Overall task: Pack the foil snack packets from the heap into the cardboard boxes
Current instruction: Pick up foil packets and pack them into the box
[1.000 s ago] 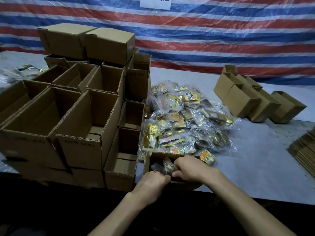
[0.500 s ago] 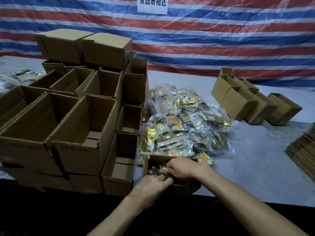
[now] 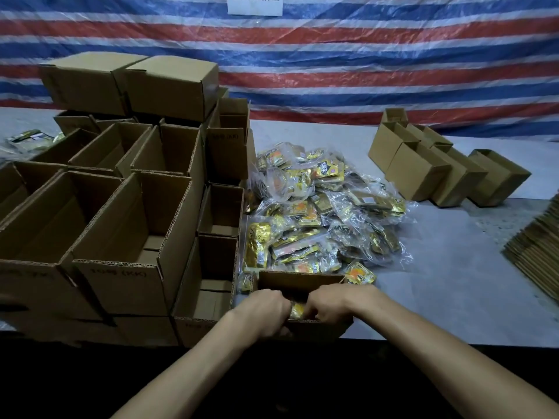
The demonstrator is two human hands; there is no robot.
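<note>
Packing box [image 3: 299, 281], open, at 6 o'clock on the tabletop [image 3: 453, 282], at its near edge. Left hand [image 3: 266, 313] and right hand [image 3: 335, 306] inside it, both grips narrow, fingers curled on one gold packet [image 3: 298, 309] between them. Heap [image 3: 317, 213] of foil packets just beyond, at 12 o'clock, touching the box. Open cartons [image 3: 121, 225] stacked at 9 o'clock; smaller cartons [image 3: 423, 173] at 2 o'clock; flat cardboard [image 3: 538, 255] at 3 o'clock.

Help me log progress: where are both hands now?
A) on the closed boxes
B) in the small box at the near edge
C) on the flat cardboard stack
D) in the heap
B: left hand and right hand both reach into the small box, a packet showing between them.
</note>
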